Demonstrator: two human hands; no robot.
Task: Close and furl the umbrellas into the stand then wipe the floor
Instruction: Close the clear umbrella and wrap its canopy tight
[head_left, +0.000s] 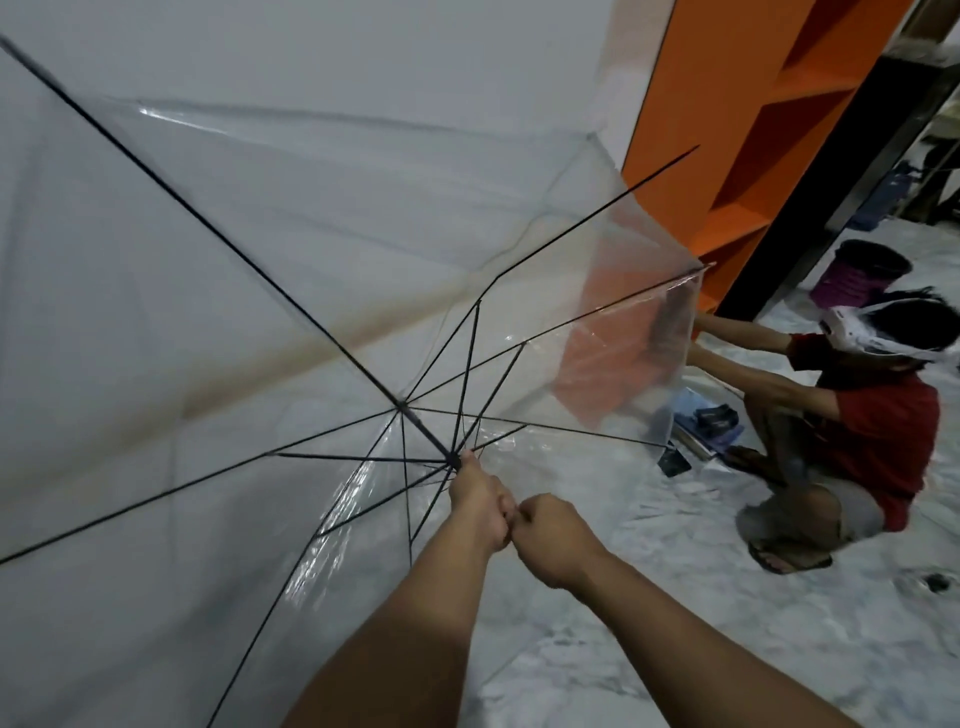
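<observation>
While the clear umbrella (291, 291) stands open and fills the whole 9 to 12 o'clock side of the view, its black ribs (171, 192) fan out from the hub to the canopy rim, and one rib tip (696, 148) at 1 o'clock lies over the edge of the orange shelving unit (748, 130) in this view. The left hand (480, 506) is clenched round the black shaft just below the runner (453, 460), near the middle of the view, thumb side toward the canopy. The right hand (550, 538) is curled into a fist just beside the left, knuckles touching it; whether it grasps the shaft or the handle cannot be told, as the fingers hide what lies inside. Both forearms reach up from the 6 o'clock edge. Behind the canopy is a pale grey wall (363, 62), so the umbrella's rim has little open room on that side. Open marble-patterned floor (597, 649) spreads from 5 to 3 o'clock. At 3 o'clock a crouching person (872, 426) in a red shirt reaches both arms toward the foot of the shelving, just past the canopy's right edge. At that person's feet lies a small pile of books and papers (706, 421), with a dark flat item (674, 462) beside it on the floor. At 2 o'clock a purple basket with a dark rim (857, 275) stands on the floor; its contents are not visible. Farther back at 2 o'clock is a blue object (883, 202), too small to tell.
</observation>
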